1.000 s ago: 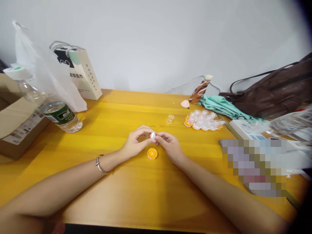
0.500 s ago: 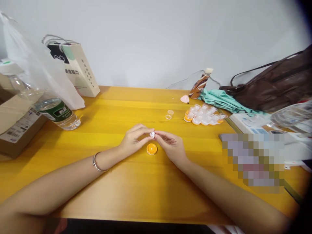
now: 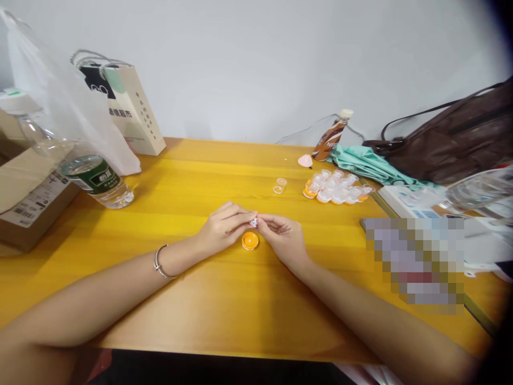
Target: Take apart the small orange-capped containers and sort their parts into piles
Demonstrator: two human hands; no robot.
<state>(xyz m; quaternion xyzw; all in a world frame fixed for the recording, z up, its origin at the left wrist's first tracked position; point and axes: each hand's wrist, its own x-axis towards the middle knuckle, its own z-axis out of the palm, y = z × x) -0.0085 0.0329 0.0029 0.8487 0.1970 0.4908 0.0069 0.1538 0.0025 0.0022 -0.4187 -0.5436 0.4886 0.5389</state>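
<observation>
Your left hand, right hand pinch small roundish white plastic-looking piece near shallow orange cup; use even pressure.

Two hands shown, one small white piece held, one orange dish set apart, one bracelet worn

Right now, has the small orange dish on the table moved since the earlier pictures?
No, not visibly. Against the clear plastic cup, the small orange dish keeps its place, nearer the camera and to the left; the whole view shifted instead.
</observation>
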